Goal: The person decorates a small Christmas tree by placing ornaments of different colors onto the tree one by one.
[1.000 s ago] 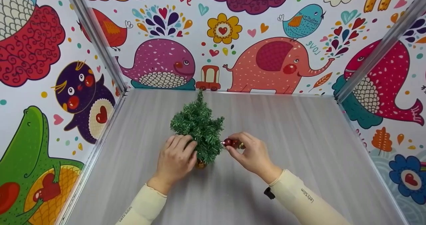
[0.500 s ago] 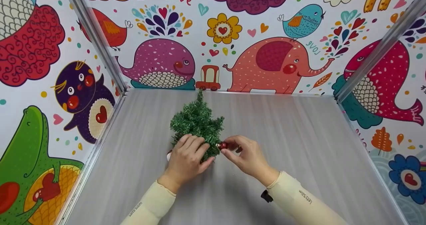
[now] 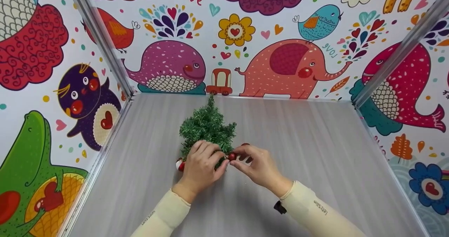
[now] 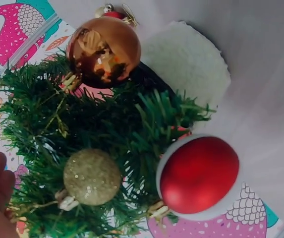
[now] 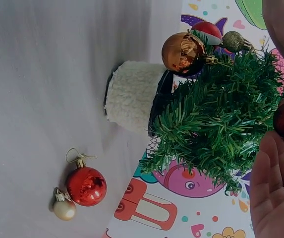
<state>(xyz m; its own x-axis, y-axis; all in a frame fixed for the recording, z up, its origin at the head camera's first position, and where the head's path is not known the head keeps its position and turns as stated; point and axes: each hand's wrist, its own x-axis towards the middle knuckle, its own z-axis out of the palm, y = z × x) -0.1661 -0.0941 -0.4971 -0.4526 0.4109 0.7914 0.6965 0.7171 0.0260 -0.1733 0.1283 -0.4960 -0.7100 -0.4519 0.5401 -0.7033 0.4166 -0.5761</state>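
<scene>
A small artificial Christmas tree point(image 3: 205, 123) stands on the table, its white fuzzy base point(image 5: 132, 96) showing in the right wrist view. My left hand point(image 3: 201, 165) is at its lower front, fingers curled over the branches on the right side. My right hand point(image 3: 261, 165) pinches a small dark red bauble point(image 3: 232, 156) between thumb and fingers. The bauble's cap points toward the branch, right by my left thumb and index finger. On the tree hang a shiny copper bauble point(image 4: 104, 52), a gold glitter bauble point(image 4: 92, 177) and a red-and-white bauble point(image 4: 198, 176).
A shiny red bauble point(image 5: 86, 186) with a gold loop and a smaller cream bauble point(image 5: 64, 210) lie on the grey table point(image 3: 308, 135), beyond my right hand. Cartoon-printed walls point(image 3: 273, 65) with metal corner rails point(image 3: 101, 40) enclose the back and sides.
My left hand has slid right across the front of the tree, uncovering the red-and-white bauble. My right hand has brought the dark red bauble left and slightly nearer, to the branch.
</scene>
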